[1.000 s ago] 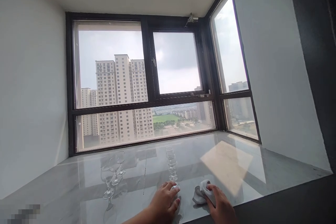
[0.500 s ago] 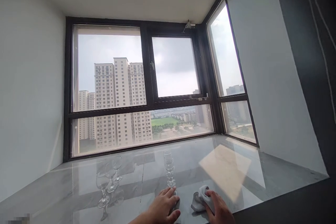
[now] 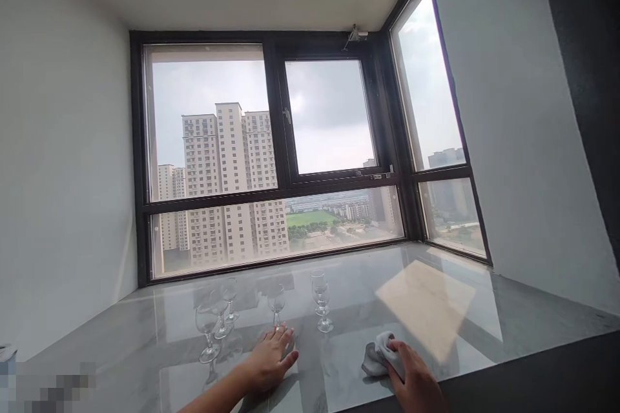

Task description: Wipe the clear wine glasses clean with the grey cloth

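My left hand lies flat on the glossy grey marble sill, fingers stretched out. Its fingertips rest at the foot of a clear wine glass that stands upright. My right hand grips a crumpled grey cloth near the front edge of the sill. To the left stand three more wine glasses, close together. Between my hands and a little further back, two wine glasses stand one behind the other.
A wide dark-framed corner window runs along the back of the sill, with tower blocks outside. White walls close in on the left and right. A sunlit patch lies on the right of the sill. The front edge is dark.
My left hand has moved to the left, and one glass from the right-hand row now stands at its fingertips, apart from that row. My right hand stays on the cloth.
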